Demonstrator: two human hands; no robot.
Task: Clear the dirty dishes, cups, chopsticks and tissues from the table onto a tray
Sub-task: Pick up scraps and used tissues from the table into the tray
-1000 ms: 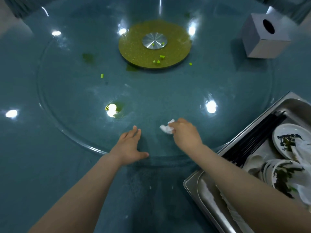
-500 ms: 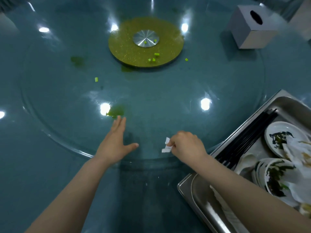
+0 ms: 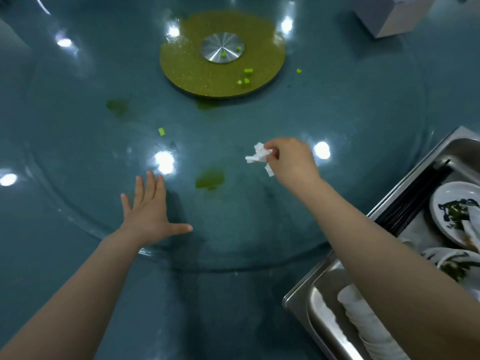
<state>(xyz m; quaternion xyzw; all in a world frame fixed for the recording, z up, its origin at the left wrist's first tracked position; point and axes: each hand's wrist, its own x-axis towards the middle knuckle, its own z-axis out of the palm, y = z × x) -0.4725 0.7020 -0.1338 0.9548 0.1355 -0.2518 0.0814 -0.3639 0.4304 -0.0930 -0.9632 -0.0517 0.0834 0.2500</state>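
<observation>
While right hand (image 3: 293, 162) pinches tissue (image 3: 259, 157), left hand (image 3: 148, 209) flat, no legible writing.

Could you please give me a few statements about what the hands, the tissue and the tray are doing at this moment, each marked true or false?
1. The right hand pinches a crumpled white tissue. True.
2. The left hand grips a pair of chopsticks. False: it lies flat with straight, spread fingers on the glass turntable and holds nothing.
3. Black chopsticks lie in the metal tray. True.
4. The tray stands at the left of the table. False: it is at the right edge of the view.
5. Small green food bits are scattered on the glass. True.
</observation>
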